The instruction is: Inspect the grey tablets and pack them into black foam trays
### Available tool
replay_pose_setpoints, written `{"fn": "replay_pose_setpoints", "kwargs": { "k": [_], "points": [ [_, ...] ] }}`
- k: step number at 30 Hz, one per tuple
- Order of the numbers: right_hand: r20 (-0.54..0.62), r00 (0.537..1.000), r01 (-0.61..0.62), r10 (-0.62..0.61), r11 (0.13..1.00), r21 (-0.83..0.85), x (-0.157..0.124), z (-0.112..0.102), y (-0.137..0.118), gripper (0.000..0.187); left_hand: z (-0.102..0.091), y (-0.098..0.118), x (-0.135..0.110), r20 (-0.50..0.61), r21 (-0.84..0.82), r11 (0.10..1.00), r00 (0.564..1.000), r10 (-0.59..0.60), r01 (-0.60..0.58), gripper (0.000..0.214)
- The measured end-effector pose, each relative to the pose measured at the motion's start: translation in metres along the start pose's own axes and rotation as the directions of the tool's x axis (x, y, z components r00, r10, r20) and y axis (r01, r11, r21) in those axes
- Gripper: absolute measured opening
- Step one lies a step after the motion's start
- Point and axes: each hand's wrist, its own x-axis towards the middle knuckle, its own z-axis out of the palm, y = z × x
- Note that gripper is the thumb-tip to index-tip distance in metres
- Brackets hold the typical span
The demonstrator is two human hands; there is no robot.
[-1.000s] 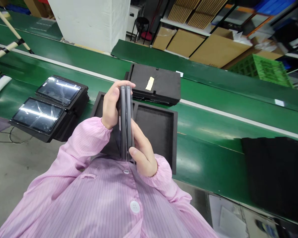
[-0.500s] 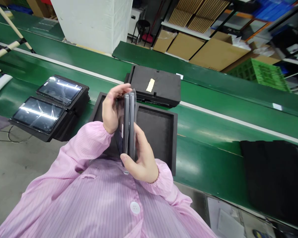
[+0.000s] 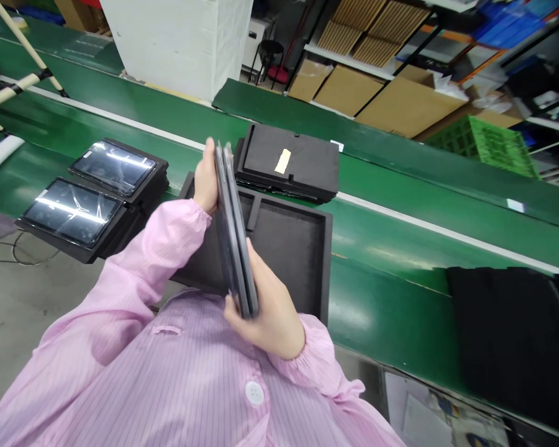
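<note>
Two thin dark tablets [image 3: 236, 239] are held upright on edge, face to face, in front of my chest. My left hand [image 3: 207, 183] presses along their far left side, most of its fingers hidden behind them. Around their near right end is my right hand [image 3: 272, 307], thumb on the near side and fingers behind. Below them lies a black foam tray [image 3: 293, 254] with a divider and recessed compartments, with no tablet visible in its right part. The tablets' faces are turned edge-on, so their screens are hidden.
On the left, two tablets with shiny screens [image 3: 72, 210] lie on stacked black trays. Behind the tray stands a black foam stack [image 3: 307, 155] with a yellow tape piece. Black sheets [image 3: 507, 335] lie at right on the green conveyor table [image 3: 372, 298]. A white pillar [image 3: 168, 43] rises behind.
The tablets have tilted, their top leaning left and their near end shifting slightly right. My left hand has straightened and moved up along their side. My right hand has lowered slightly.
</note>
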Motion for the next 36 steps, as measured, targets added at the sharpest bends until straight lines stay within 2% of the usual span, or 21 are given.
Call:
{"fn": "replay_pose_setpoints", "kwargs": {
  "k": [3, 5, 8, 14, 19, 22, 27, 33, 36],
  "points": [
    [-0.048, 0.999, 0.000, -0.003, 0.998, -0.059, -0.001, 0.017, 0.024, 0.099, 0.014, 0.017, 0.017, 0.059, -0.059, 0.991, 0.990, 0.126, -0.123, 0.059],
    [-0.078, 0.997, -0.012, 0.007, 0.998, -0.056, -0.001, 0.028, 0.038, 0.095, 0.018, 0.016, 0.024, 0.091, -0.045, 0.993, 0.990, 0.112, -0.108, 0.059],
    [-0.120, 0.992, -0.045, 0.044, 0.999, -0.007, 0.000, 0.035, 0.050, 0.088, 0.018, 0.005, 0.030, 0.080, 0.015, 0.999, 0.996, 0.048, -0.050, 0.056],
    [-0.130, 0.986, -0.097, 0.102, 0.994, 0.045, 0.000, 0.031, 0.051, 0.088, 0.023, -0.009, 0.043, 0.145, 0.114, 0.993, 0.989, 0.016, -0.033, 0.067],
    [-0.128, 0.982, -0.128, 0.141, 0.986, 0.106, -0.002, 0.029, 0.052, 0.092, 0.036, -0.005, 0.034, 0.200, -0.056, 0.994, 0.975, 0.099, -0.090, 0.065],
    [-0.106, 0.979, -0.152, 0.175, 0.969, 0.194, -0.004, 0.026, 0.053, 0.092, 0.041, -0.004, 0.029, 0.190, -0.081, 0.994, 0.978, 0.083, -0.069, 0.061],
    [-0.134, 0.977, -0.113, 0.166, 0.935, 0.337, -0.010, 0.020, 0.062, 0.084, 0.047, -0.009, 0.030, 0.175, -0.032, 0.994, 0.978, 0.112, -0.108, 0.065],
    [-0.177, 0.970, -0.098, 0.168, 0.932, 0.349, -0.020, 0.019, 0.074, 0.079, 0.056, -0.020, 0.044, 0.163, 0.091, 0.991, 0.984, 0.078, -0.093, 0.073],
    [-0.180, 0.967, -0.107, 0.180, 0.929, 0.354, -0.025, 0.020, 0.077, 0.078, 0.058, -0.022, 0.045, 0.219, 0.109, 0.985, 0.970, 0.110, -0.137, 0.072]
  ]
}}
